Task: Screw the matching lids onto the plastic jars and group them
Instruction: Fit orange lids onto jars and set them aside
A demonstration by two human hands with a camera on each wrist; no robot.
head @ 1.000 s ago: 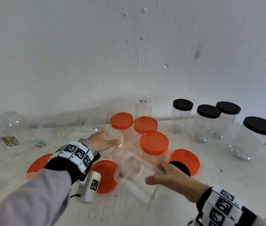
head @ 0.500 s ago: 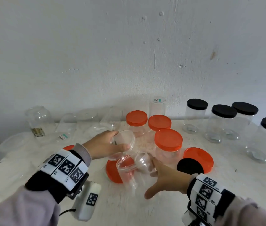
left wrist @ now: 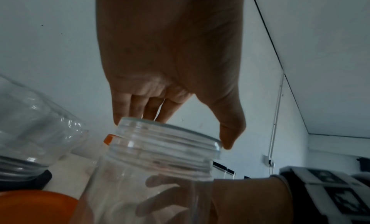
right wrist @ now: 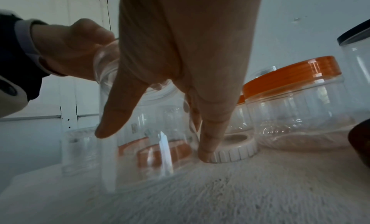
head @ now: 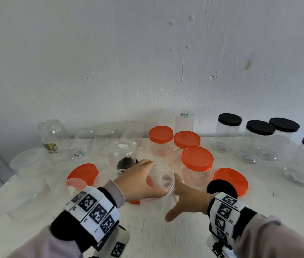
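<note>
Your left hand (head: pixel 138 180) is gripping the open clear jar (head: pixel 159 185) by its threaded mouth, thumb on the near rim and fingers curled over the far rim, as the left wrist view is showing. The jar is standing upright on the white counter (head: pixel 166 239), and it is the landmark for everything else here. Your right hand (head: pixel 188 200) is reaching in from the right of the jar with its fingers straight and spread, gripping nothing; in the right wrist view one fingertip (right wrist: pixel 206 153) is touching the edge of a white ribbed lid (right wrist: pixel 234 151) lying flat on the counter just right of the jar. Behind and to the right of the jar, three jars with orange lids are standing closed, the nearest (head: pixel 196 164) just beside it. A loose orange lid (head: pixel 231 178) and a loose black lid (head: pixel 221 188) are lying further right of the jar, the black one overlapping the orange one. Another loose orange lid (head: pixel 83 173) is lying to the left of the jar. Behind and left of the jar, an upturned clear jar (head: pixel 122 155) is sitting on something dark. Far right of the jar, four black-lidded jars are standing together, one (head: pixel 259 140) among them.
</note>
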